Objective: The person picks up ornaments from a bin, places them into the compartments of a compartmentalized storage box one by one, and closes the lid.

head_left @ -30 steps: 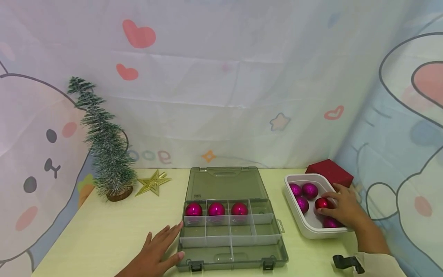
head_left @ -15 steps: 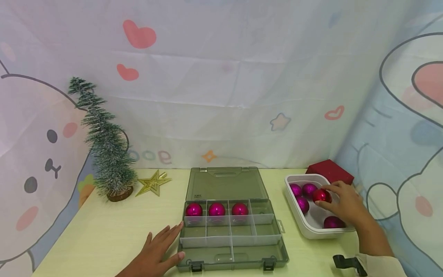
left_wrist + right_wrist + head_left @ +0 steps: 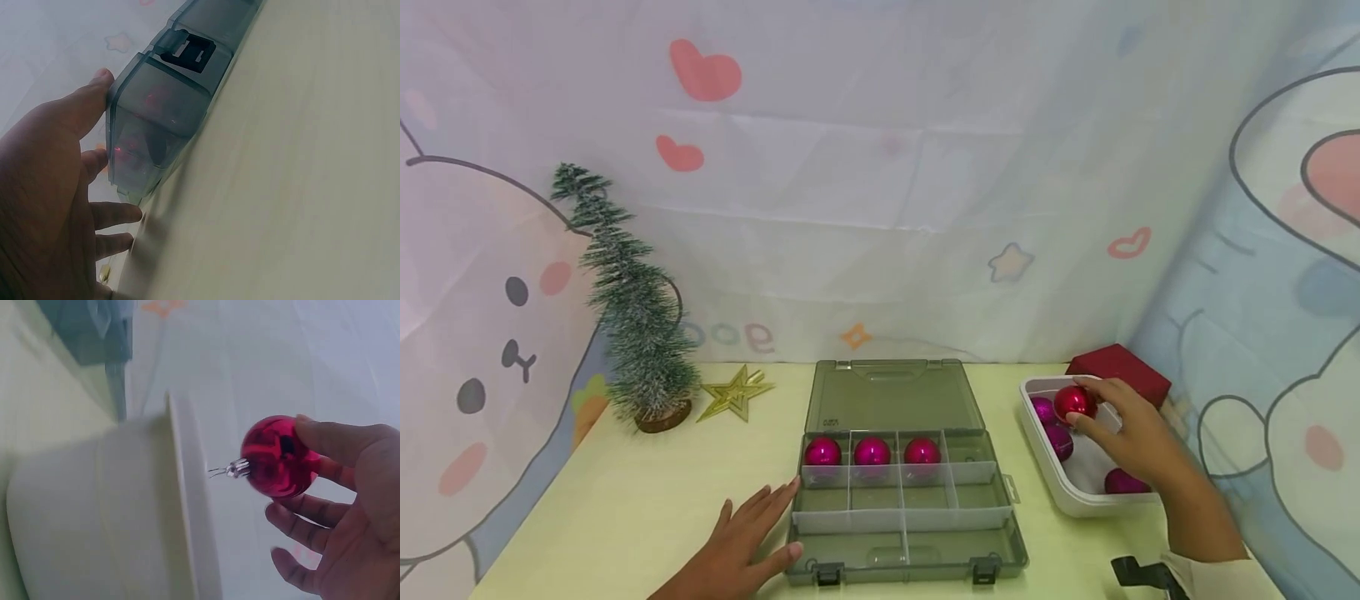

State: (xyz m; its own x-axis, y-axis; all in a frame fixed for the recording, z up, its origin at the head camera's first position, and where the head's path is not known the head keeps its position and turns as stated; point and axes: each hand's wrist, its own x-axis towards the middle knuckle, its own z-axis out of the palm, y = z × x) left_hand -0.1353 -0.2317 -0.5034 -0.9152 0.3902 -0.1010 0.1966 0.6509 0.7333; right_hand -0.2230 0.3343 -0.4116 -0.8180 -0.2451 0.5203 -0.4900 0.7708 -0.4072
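Observation:
My right hand [image 3: 1138, 433] pinches a shiny red Christmas ball [image 3: 1076, 403] between thumb and fingers, above the white bin [image 3: 1071, 502]. In the right wrist view the red ball [image 3: 279, 457] shows its silver cap and wire hook, beyond the bin's rim [image 3: 187, 500]. Glittery purple balls [image 3: 1126, 481] lie in the bin; the held ball hides part of its far end. My left hand [image 3: 737, 546] rests with spread fingers against the left side of the compartment box [image 3: 850, 568]. Three shiny magenta balls [image 3: 872, 452] sit in the box's back row, one per compartment, from the left.
The box's translucent lid [image 3: 895, 396] lies folded back behind it. A small frosted Christmas tree [image 3: 643, 333] stands at the back left, beside a gold star [image 3: 737, 393]. Behind the bin is a dark red box [image 3: 1118, 372]. A printed cloth hangs behind the table.
My right hand has lifted the red ball from among the purple balls and moved it up and left toward the bin's far end. My left hand stays at the box.

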